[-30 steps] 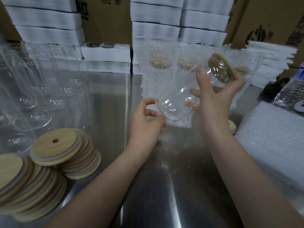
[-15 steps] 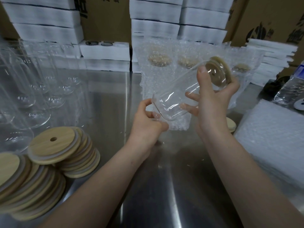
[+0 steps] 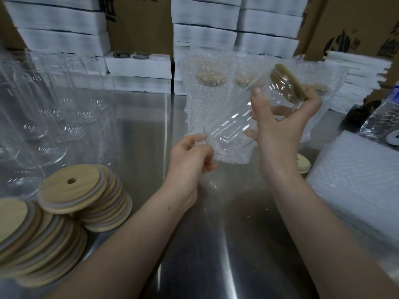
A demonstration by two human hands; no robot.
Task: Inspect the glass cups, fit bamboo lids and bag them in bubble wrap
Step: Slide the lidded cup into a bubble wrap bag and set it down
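Note:
A clear glass cup (image 3: 235,124) with a bamboo lid (image 3: 288,83) on its upper right end is held tilted above the steel table. My right hand (image 3: 278,126) grips its upper part near the lid. My left hand (image 3: 190,156) pinches the cup's lower left end, the base. Behind it lie bagged cups in bubble wrap (image 3: 207,100). Loose bamboo lids (image 3: 73,190) are piled at the lower left, and several bare glass cups (image 3: 34,117) stand at the left.
A pile of bubble-wrap bags (image 3: 358,186) lies at the right, two lids (image 3: 303,165) beside it. White foam boxes (image 3: 138,65) and cardboard cartons line the back. A plastic bottle (image 3: 382,121) lies at the far right. Bare steel table (image 3: 216,244) shows in front.
Both hands have turned the cup and shifted it slightly left. My left hand has closed onto the cup's base.

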